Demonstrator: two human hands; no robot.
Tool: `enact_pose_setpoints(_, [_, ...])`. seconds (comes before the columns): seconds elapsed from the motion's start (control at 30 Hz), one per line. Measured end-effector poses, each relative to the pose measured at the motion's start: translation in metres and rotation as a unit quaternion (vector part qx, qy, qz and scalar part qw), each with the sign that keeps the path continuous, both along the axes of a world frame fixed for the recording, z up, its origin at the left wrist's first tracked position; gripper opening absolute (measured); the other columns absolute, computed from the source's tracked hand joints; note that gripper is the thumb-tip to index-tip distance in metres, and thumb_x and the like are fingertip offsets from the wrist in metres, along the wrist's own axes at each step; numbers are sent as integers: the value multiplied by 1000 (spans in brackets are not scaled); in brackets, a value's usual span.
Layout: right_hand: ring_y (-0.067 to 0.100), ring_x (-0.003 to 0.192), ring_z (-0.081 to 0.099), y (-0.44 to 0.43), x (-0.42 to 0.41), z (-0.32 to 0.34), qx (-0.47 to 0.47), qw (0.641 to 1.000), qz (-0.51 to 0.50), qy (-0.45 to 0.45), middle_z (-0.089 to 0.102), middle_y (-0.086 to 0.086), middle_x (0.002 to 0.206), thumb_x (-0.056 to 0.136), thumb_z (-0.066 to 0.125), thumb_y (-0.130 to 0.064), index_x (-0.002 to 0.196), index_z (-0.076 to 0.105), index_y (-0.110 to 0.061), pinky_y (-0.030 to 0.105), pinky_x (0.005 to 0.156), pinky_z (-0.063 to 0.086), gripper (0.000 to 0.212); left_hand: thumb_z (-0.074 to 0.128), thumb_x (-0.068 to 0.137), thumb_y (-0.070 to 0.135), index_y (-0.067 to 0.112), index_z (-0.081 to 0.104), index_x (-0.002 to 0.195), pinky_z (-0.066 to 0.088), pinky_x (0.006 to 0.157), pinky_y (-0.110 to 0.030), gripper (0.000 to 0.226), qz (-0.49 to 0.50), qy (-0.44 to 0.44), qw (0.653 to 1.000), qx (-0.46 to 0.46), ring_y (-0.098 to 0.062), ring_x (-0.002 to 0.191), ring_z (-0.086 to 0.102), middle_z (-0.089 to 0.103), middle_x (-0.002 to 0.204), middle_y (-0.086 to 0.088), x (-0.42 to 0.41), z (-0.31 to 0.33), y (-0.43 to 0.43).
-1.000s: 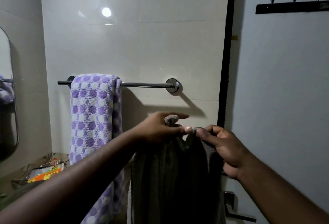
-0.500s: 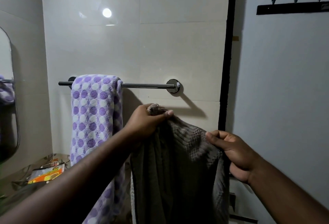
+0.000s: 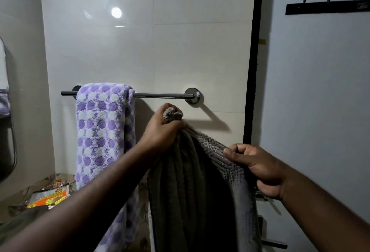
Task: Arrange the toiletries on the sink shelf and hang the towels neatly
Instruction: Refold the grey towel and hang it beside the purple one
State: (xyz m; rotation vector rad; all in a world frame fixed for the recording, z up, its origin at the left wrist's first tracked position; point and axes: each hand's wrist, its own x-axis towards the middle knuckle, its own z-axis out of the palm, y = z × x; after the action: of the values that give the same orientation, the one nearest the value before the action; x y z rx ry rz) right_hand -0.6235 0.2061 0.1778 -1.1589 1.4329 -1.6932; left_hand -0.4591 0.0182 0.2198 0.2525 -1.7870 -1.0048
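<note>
A grey ribbed towel (image 3: 192, 191) hangs in folds between my hands, just below the chrome towel bar (image 3: 160, 95) on the tiled wall. My left hand (image 3: 164, 129) grips one top corner in a fist a little under the bar's bare right half. My right hand (image 3: 258, 167) pinches the towel's top edge lower and to the right. A purple and white dotted towel (image 3: 100, 131) is draped over the bar's left half.
A black hook rack (image 3: 328, 7) sits high on the right wall. A black door frame (image 3: 252, 71) runs down beside the bar. A mirror edge (image 3: 10, 131) is at the left. Orange packets (image 3: 50, 197) lie on the marble counter below.
My hands have moved apart, spreading the grey towel's top edge. My left hand has risen toward the bar with its corner; my right hand has stayed lower.
</note>
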Motion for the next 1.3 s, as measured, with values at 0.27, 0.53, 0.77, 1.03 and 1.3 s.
enact_pose_setpoints(0.27, [26,75,65,-23,20,24,-20,999,-13,-35,69,16,83,67,84,-29,80,63,-14,42,81,55,29,84,73,31,11,76,90,59,81,-45,28,-56,-164,980,-97,-10,76,66,78,87,-9,-19,-7,33])
enact_pose_setpoints(0.53, [22,71,65,6,-4,14,-24,997,16,-65,67,16,86,83,72,-14,86,66,-6,28,66,58,10,82,79,48,9,78,80,53,66,-36,39,26,-152,987,-40,-10,65,65,74,72,4,3,-3,-1])
enact_pose_setpoints(0.77, [23,73,68,-27,13,29,-31,999,-9,-36,71,10,78,82,77,-20,78,65,-14,38,81,58,14,88,76,13,2,65,83,53,67,-32,27,-128,-137,982,15,-18,71,64,69,75,-6,-28,-17,25])
enact_pose_setpoints(1.03, [17,80,65,2,-8,19,36,997,-38,59,71,10,86,76,78,-21,96,70,-3,18,66,56,28,77,87,9,7,74,109,55,81,-24,22,-92,-90,992,-14,-10,82,72,78,91,-7,-6,-6,-5])
enact_pose_setpoints(1.3, [21,86,66,-30,10,24,-39,998,-55,15,71,8,82,74,80,-30,83,66,-14,38,87,55,23,83,82,28,12,76,90,58,83,-44,20,-89,-160,980,-72,-13,78,68,79,86,-5,-33,-14,18])
